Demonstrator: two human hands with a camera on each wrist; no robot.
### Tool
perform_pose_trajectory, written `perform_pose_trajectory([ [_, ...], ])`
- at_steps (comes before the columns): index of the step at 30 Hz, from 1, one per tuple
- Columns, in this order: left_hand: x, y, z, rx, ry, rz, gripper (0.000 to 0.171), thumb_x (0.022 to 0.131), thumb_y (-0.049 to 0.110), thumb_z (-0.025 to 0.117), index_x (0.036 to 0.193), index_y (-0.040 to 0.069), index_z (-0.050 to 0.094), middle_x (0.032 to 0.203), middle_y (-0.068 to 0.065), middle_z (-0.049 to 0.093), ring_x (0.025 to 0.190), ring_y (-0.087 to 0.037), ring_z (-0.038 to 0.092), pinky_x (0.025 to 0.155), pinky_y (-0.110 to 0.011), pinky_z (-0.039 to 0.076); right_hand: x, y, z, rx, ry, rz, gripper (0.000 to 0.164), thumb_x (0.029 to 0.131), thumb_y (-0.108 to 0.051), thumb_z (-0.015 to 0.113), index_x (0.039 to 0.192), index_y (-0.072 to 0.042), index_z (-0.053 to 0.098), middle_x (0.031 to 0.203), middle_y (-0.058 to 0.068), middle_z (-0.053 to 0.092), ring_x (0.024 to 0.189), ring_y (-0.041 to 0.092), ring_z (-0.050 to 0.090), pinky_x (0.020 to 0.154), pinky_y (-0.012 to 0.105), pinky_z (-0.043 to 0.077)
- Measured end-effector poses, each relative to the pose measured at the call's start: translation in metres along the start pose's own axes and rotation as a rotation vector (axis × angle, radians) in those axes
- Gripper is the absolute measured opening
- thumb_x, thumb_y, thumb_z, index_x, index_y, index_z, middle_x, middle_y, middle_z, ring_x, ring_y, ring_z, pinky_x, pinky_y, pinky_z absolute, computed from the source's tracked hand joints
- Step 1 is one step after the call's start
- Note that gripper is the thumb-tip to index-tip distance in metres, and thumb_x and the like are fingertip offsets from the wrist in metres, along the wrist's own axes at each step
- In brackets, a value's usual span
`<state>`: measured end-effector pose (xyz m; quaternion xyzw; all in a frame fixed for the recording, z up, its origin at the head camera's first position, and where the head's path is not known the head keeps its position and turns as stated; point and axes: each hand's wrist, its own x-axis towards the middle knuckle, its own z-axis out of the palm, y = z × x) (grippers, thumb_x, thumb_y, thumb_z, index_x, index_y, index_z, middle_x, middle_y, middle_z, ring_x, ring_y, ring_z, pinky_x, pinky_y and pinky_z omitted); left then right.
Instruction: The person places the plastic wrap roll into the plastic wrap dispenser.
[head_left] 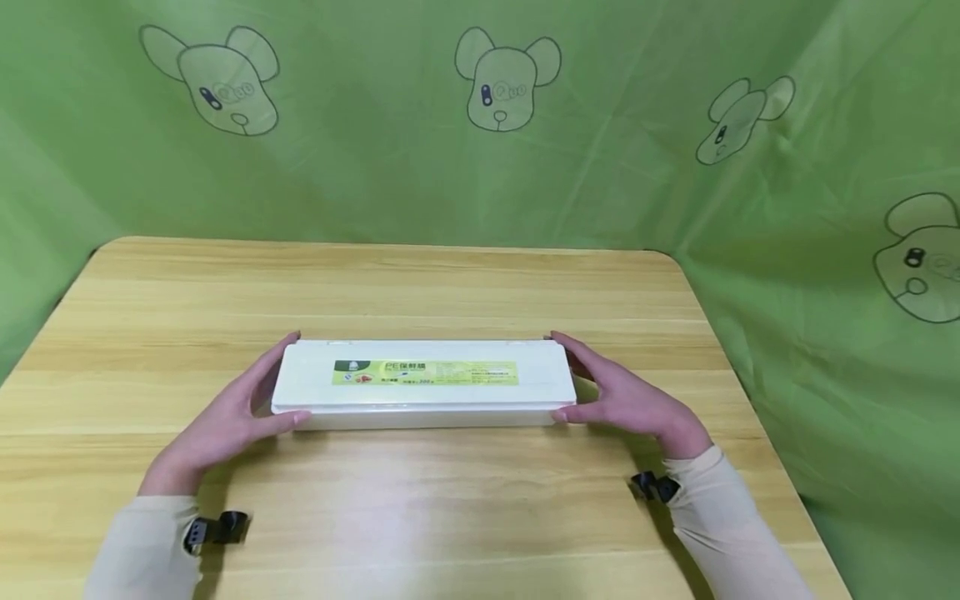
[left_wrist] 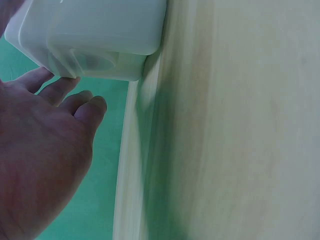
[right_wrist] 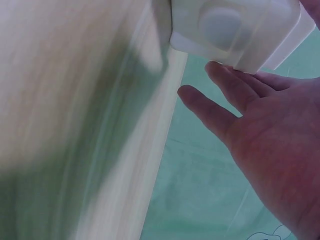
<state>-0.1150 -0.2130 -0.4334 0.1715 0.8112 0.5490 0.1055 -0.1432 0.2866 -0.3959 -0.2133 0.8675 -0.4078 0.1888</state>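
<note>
A long white cling film box (head_left: 427, 396) with a yellow-green label (head_left: 427, 372) lies crosswise on the table, its lid down. My left hand (head_left: 228, 421) holds its left end, thumb on the front face and fingers reaching round to the back. At the opposite end my right hand (head_left: 633, 402) grips in the same way, thumb at the front corner. In the left wrist view the fingertips (left_wrist: 60, 90) meet the rounded end of the box. The right wrist view shows fingers (right_wrist: 232, 85) against the other end, just below a round recess.
The pale wooden table (head_left: 450, 517) has rounded far corners. Green cloth (head_left: 360, 167) with printed animal heads hangs behind it and along the right side. A small black device sits on each wrist, the left one (head_left: 217, 529) and the right one (head_left: 654, 487).
</note>
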Motion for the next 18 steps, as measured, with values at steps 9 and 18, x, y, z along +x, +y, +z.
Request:
perform_pose_trajectory([
  [9,-0.004,0.001,-0.001,0.122,0.042,-0.024,0.092,0.091,0.022,0.073,0.159,0.027,0.012,0.163,-0.011,0.007,0.145,-0.039,0.012,0.113,-0.053,0.016,-0.002,0.002,0.000,-0.007,0.042,-0.049,0.099,0.083,-0.028,0.081,0.157,-0.011,0.017,0.156,0.011,0.029,0.139,0.036,0.030,0.112,0.055,0.022],
  [18,-0.015,0.003,-0.011,0.108,0.087,0.059,0.071,0.099,0.009,0.059,0.158,0.020,0.021,0.162,-0.013,0.014,0.139,-0.051,0.018,0.112,-0.025,0.022,-0.009,0.009,-0.009,0.014,0.067,-0.050,0.088,0.088,-0.024,0.076,0.156,-0.012,0.023,0.158,0.007,0.027,0.142,0.033,0.027,0.112,0.054,0.024],
])
